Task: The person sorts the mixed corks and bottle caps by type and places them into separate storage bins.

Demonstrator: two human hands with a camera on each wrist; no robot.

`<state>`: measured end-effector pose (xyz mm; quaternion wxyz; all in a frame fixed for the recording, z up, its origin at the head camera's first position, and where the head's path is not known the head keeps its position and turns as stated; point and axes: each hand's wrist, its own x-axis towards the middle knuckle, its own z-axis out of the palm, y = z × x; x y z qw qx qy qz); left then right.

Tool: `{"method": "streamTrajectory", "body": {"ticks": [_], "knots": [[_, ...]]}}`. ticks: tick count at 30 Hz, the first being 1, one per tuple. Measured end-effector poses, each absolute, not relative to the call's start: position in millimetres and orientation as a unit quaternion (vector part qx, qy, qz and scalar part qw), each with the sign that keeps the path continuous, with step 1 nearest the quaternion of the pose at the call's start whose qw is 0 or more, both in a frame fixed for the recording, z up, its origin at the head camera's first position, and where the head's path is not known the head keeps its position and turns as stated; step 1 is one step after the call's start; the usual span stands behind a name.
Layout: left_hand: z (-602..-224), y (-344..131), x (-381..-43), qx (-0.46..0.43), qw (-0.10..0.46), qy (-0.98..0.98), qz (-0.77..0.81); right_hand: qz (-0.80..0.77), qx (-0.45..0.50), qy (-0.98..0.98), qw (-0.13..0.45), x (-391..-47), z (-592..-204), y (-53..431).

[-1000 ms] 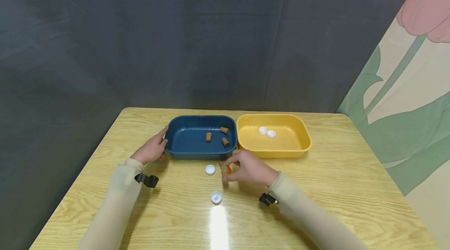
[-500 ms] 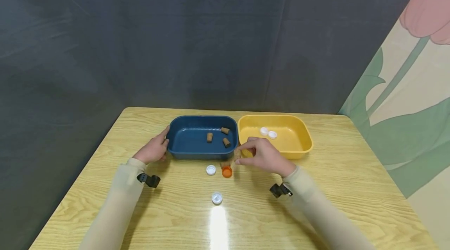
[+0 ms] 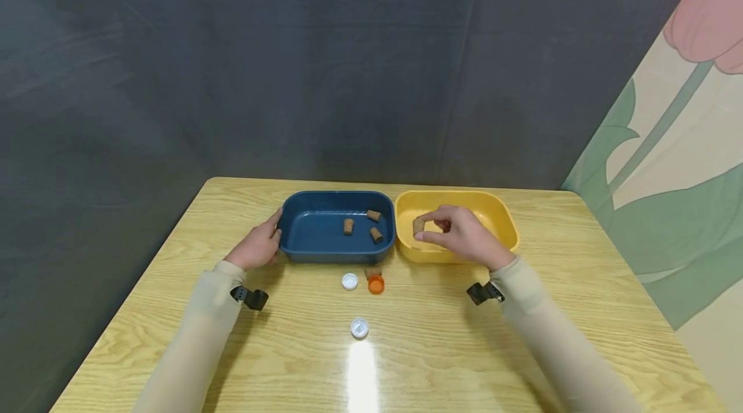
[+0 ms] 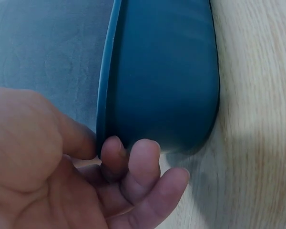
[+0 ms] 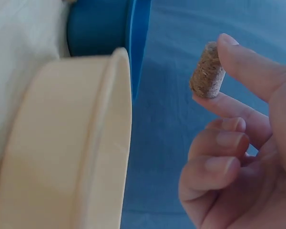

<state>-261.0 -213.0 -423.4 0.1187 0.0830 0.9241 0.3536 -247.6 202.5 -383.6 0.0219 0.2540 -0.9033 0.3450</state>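
With thumb and index finger my right hand [image 3: 461, 232] pinches a brown cork [image 3: 418, 226] above the yellow bin [image 3: 456, 257]. The right wrist view shows this cork [image 5: 208, 71] plainly, the other fingers curled below it. My left hand [image 3: 255, 245] holds the left end of the blue bin [image 3: 331, 257]; in the left wrist view its fingertips [image 4: 144, 155] lie at the rim and outer wall. Inside the blue bin lie three corks [image 3: 348, 226]. The white caps seen earlier in the yellow bin are hidden behind my right hand.
On the table [image 3: 278, 348], in front of the blue bin, lie a white cap [image 3: 349, 281], an orange cap [image 3: 376, 284] with a cork [image 3: 372, 271] just behind it, and a pale cap [image 3: 359, 328] closer to me. A dark curtain [image 3: 348, 77] hangs behind.
My right hand has lifted the cork from beside the orange cap and carried it right and away from me, over the yellow bin. The left hand stays at the blue bin.
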Motion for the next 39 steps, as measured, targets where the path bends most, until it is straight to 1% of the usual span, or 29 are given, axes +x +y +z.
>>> {"method": "streamTrajectory", "body": {"ticks": [8, 21, 27, 39], "knots": [[-426, -214, -263, 0.08, 0.122, 0.926, 0.348, 0.356, 0.24, -0.903, 0.01, -271, -376, 221], [-425, -213, -263, 0.08, 0.131, 0.925, 0.348, 0.341, 0.224, -0.913, 0.015, -303, -374, 234], [-424, -212, -263, 0.08, 0.13, 0.928, 0.339, 0.329, 0.216, -0.919, 0.006, -311, -375, 236], [-423, -211, -263, 0.078, 0.129, 0.929, 0.337, 0.33, 0.22, -0.918, 0.004, -312, -370, 230]]}}
